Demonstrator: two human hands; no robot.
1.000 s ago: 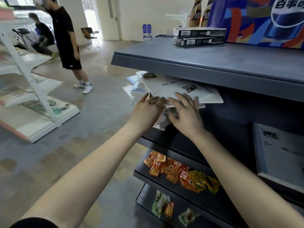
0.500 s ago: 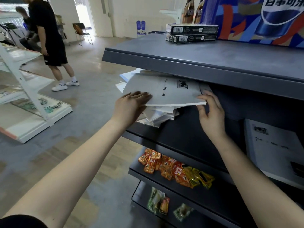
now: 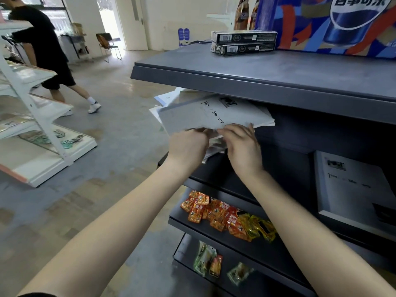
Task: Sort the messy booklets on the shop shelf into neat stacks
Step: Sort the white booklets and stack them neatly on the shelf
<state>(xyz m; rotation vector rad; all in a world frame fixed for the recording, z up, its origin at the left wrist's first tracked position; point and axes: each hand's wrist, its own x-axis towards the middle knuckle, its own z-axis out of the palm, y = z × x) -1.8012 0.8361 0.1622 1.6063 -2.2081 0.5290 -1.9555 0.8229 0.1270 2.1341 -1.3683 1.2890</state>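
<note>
- Left hand (image 3: 188, 146) and right hand (image 3: 243, 146) have slid from the sides of the top booklet (image 3: 192, 116) to its near edge, each grip pinching it.
- Pile (image 3: 215, 145) beneath looks ragged; squaring unfinished.

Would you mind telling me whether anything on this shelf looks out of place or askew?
Yes: the grey booklet lies skewed atop its pile, while white booklets beneath fan out crookedly at different angles. The left hand and right hand grip the grey booklet's near edge.

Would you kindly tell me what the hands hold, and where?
Both the left hand and right hand grip the flat grey paper booklet by its near edge.
</note>
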